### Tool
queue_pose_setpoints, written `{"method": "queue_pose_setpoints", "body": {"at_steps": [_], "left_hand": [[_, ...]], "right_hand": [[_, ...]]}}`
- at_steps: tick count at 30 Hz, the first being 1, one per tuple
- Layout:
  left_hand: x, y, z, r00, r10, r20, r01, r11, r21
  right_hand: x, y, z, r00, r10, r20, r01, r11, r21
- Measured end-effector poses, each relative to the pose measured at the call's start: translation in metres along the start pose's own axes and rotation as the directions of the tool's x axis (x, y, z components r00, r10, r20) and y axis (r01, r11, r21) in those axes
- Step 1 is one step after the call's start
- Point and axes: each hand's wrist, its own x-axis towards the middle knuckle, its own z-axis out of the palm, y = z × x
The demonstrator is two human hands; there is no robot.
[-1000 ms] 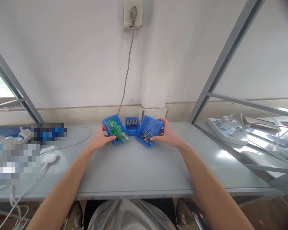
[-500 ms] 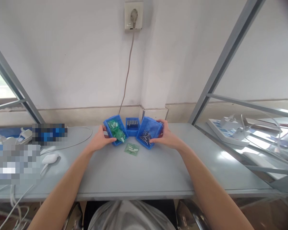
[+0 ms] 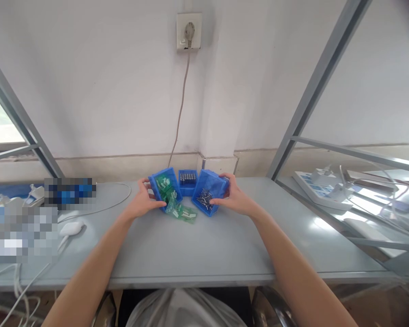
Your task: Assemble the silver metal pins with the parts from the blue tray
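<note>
Left hand curled round packet bin, right hand clasping pin bin

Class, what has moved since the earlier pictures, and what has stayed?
Green packets have slid nearer, out of the left bin: one now lies on the table, with more spilling out behind it. Unchanged: the left hand holds that bin, the right hand the right bin, its metal pieces inside; the middle bin stays put.

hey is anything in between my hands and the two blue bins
Nothing visible: your left hand grips the left bin directly, and your right hand the right bin. Some green packets lie between the bins' near ends.
</note>
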Motion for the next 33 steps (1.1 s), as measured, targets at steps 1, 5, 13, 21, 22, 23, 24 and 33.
{"method": "queue_pose_setpoints", "body": {"at_steps": [1, 5, 13, 21, 22, 23, 24, 33], "left_hand": [[0.0, 0.0, 0.0, 1.0, -0.002, 0.005, 0.002, 1.0, 0.002], [-0.002, 0.002, -0.002, 1.0, 0.02, 0.024, -0.021, 0.999, 0.044], [-0.002, 0.003, 0.003, 0.994, 0.097, 0.056, -0.103, 0.989, 0.102], [-0.002, 0.003, 0.006, 0.989, 0.136, 0.063, -0.144, 0.977, 0.154], [-0.002, 0.003, 0.006, 0.988, 0.143, 0.058, -0.15, 0.975, 0.164], [-0.002, 0.003, 0.006, 0.987, 0.149, 0.054, -0.156, 0.973, 0.171], [-0.002, 0.003, 0.005, 0.987, 0.155, 0.051, -0.162, 0.971, 0.177], [-0.004, 0.006, 0.004, 0.973, 0.215, 0.08, -0.228, 0.945, 0.234]], "right_hand": [[0.0, 0.0, 0.001, 1.0, -0.005, -0.006, 0.005, 1.0, -0.007], [0.0, 0.002, 0.002, 0.998, -0.057, -0.019, 0.056, 0.997, -0.043], [0.001, 0.004, 0.006, 0.99, -0.144, -0.004, 0.141, 0.975, -0.172], [0.0, 0.003, 0.008, 0.982, -0.19, -0.019, 0.18, 0.954, -0.241], [0.001, 0.004, 0.009, 0.979, -0.202, -0.021, 0.191, 0.953, -0.236], [0.001, 0.005, 0.009, 0.977, -0.21, -0.026, 0.198, 0.952, -0.233], [0.002, 0.005, 0.009, 0.976, -0.214, -0.031, 0.201, 0.952, -0.233], [0.002, 0.003, 0.011, 0.979, -0.204, -0.031, 0.191, 0.953, -0.237]]}}
